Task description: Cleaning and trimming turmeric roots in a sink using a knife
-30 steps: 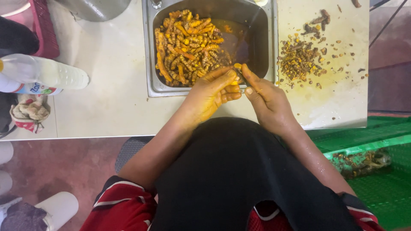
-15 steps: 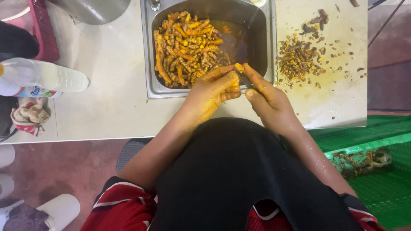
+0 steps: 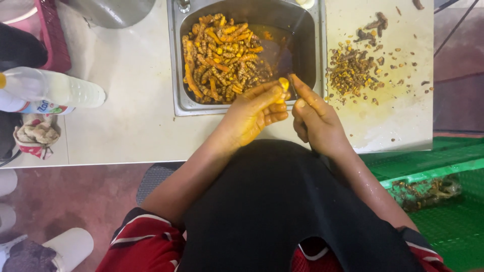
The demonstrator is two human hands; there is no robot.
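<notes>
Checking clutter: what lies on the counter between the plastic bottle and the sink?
Nothing: in the head view, the pale counter between the plastic bottle and the sink is bare.

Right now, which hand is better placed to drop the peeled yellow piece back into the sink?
Left, probably: the left hand pinches the yellow piece at the sink rim; the right hand sits outside it.

Small yellow turmeric piece (image 3: 284,83), upright, pinched over sink edge
</notes>
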